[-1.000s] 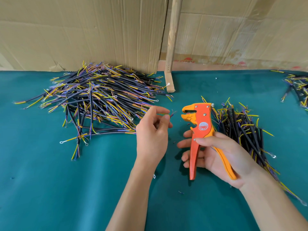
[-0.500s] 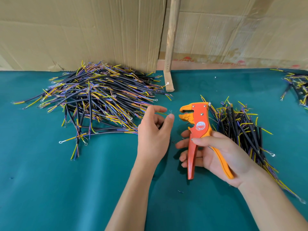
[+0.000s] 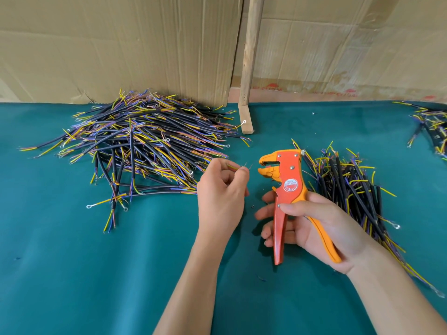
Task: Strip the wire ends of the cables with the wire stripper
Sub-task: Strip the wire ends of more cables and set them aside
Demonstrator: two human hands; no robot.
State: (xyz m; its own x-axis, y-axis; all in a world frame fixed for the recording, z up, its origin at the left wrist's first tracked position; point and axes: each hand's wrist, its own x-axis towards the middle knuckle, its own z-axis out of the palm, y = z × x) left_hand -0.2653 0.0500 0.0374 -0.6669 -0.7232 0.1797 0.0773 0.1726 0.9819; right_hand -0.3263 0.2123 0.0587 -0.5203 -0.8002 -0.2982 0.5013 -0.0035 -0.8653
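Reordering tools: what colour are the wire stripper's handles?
On the wire stripper, one handle is red-orange, the other yellow-orange; head view.

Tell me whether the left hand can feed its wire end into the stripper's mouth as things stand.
Probably yes. The left hand pinches the wire end just left of the wire stripper, which the right hand holds with its mouth open toward the wire. Nothing lies in the gap between them.

cable pile (image 3: 145,146) left, wire stripper (image 3: 285,189) centre, smaller pile (image 3: 350,189) right
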